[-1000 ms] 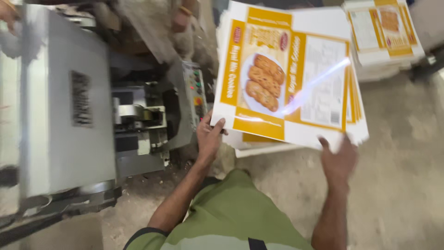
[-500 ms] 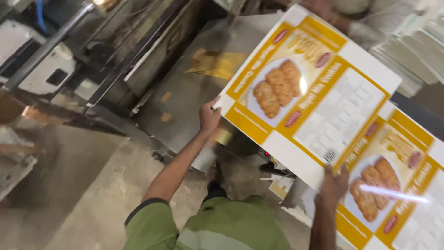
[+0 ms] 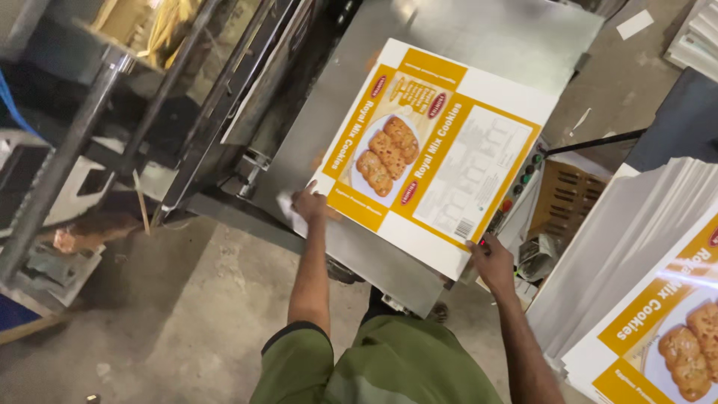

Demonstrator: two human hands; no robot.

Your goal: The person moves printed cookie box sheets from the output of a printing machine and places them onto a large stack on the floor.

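Carton sheet, printed yellow and white, lies flat on the machine's steel plate. Left hand pinches its near corner; right hand grips the other. Both hands hold it; the stack of printed sheets waits beside.

Both arms outstretched, hands gripping

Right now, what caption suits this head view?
Both hands, left hand and right hand, lay a printed carton sheet on a steel machine table.
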